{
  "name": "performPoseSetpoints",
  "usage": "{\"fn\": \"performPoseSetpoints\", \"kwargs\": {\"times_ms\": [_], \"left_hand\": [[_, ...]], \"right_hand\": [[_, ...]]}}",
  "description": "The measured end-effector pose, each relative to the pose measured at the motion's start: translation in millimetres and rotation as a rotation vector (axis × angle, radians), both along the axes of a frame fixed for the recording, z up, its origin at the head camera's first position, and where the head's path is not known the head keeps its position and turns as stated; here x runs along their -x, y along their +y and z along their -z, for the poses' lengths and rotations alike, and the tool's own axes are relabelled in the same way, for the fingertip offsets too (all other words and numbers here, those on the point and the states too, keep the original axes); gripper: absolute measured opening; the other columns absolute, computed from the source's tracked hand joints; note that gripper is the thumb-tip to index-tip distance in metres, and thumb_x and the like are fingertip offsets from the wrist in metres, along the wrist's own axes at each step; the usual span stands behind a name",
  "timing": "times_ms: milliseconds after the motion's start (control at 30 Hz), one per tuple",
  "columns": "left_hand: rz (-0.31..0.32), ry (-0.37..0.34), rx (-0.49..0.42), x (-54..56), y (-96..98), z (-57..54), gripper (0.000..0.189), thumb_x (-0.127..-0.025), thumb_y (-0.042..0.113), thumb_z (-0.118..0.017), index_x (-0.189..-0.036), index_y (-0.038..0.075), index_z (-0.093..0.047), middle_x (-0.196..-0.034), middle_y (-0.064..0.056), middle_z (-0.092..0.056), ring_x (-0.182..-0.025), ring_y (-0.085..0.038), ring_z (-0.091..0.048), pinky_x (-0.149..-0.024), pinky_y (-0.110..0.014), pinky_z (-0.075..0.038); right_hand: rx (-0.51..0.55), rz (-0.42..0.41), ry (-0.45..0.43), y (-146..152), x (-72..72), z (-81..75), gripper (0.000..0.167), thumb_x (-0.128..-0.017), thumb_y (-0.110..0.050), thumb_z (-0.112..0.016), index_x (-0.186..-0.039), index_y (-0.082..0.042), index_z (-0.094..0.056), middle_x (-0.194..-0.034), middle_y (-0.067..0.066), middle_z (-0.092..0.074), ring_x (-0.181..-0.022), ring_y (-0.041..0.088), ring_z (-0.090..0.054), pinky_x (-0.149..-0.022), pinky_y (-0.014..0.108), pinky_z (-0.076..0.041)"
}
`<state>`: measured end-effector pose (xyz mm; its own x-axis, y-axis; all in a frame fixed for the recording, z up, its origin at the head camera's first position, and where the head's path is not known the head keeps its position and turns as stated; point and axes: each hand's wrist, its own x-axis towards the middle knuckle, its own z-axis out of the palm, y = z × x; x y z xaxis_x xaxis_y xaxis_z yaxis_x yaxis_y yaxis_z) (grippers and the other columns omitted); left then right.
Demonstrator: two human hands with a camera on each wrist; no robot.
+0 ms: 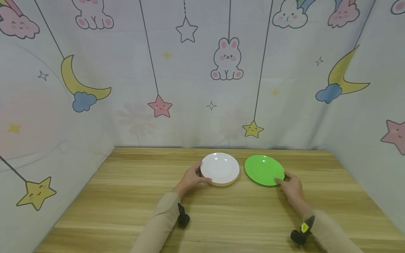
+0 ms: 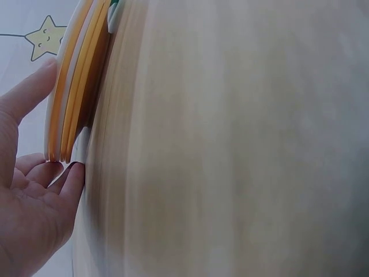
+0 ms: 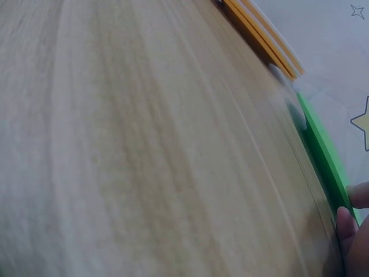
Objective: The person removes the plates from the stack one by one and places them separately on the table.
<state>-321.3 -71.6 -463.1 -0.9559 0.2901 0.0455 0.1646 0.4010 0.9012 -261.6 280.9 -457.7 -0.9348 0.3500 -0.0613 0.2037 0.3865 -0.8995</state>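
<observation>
A stack of several white and orange plates (image 1: 219, 168), a white one on top, stands near the back of the table. My left hand (image 1: 192, 180) holds the stack at its left side, the thumb on the near rim. In the left wrist view, the layered edges (image 2: 72, 98) of the plates show between thumb and fingers. To the right of the stack, a green plate (image 1: 264, 170) is pinched at its near right rim by my right hand (image 1: 291, 186), with the thumb on top. The right wrist view shows this green plate (image 3: 323, 153) edge-on; most of that hand is cut off.
Both plates and stack are over a wood-grain table (image 1: 234, 218). Cloth walls (image 1: 196, 70) printed with stars, moons and rabbits enclose it at the back and both sides. A dark camera (image 1: 183, 219) is strapped to my left wrist, another (image 1: 299, 237) to the right.
</observation>
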Motion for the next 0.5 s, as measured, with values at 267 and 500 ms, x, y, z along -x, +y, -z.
{"fn": "performPoseSetpoints", "kwargs": {"times_ms": [267, 500], "left_hand": [[0.012, 0.008, -0.019, 0.6, 0.4, 0.0, 0.091, -0.069, 0.017, -0.079, -0.139, -0.008, -0.025, -0.142, -0.022, -0.031, -0.127, -0.031, -0.036, -0.102, -0.038, -0.036], [0.002, 0.000, -0.027, 1.2, 0.7, 1.2, 0.092, -0.069, 0.017, -0.080, -0.139, -0.008, -0.026, -0.142, -0.022, -0.031, -0.128, -0.030, -0.036, -0.103, -0.038, -0.035]], "right_hand": [[-0.017, 0.002, -0.019, 0.5, -2.2, -1.6, 0.067, -0.083, -0.009, -0.061, -0.135, 0.013, -0.025, -0.134, 0.035, -0.031, -0.056, 0.003, -0.053, -0.051, 0.016, -0.050], [0.006, 0.000, 0.020, 1.4, -2.2, -0.1, 0.065, -0.083, -0.008, -0.061, -0.134, 0.014, -0.027, -0.129, 0.035, -0.037, -0.056, 0.001, -0.052, -0.053, 0.014, -0.050]]}}
